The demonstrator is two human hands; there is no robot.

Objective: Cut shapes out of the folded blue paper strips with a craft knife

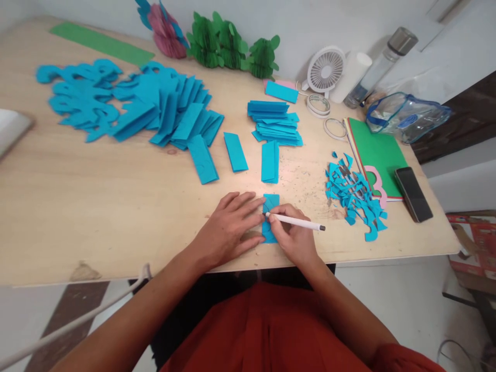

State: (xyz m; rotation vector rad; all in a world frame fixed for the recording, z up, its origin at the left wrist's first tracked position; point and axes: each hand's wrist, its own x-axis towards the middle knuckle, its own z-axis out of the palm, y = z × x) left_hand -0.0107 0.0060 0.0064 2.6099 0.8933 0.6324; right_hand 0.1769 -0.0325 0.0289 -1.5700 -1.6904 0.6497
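A folded blue paper strip (271, 202) lies near the front edge of the wooden table (77, 206). My left hand (228, 225) rests flat on the table with fingers spread, its fingertips pressing the strip's left side. My right hand (294, 235) is closed around a white pen (296, 221), whose tip touches the blue strip. Part of the strip is hidden under both hands.
More folded blue strips (271, 161) and a stack (276, 123) lie beyond. Cut blue shapes (127, 101) spread at the left. Blue scraps (354, 195), a green folder (377, 152), phone (413, 194), tape rolls (318, 105), fan (325, 70), bottle (382, 64) and pouch (405, 116) are right.
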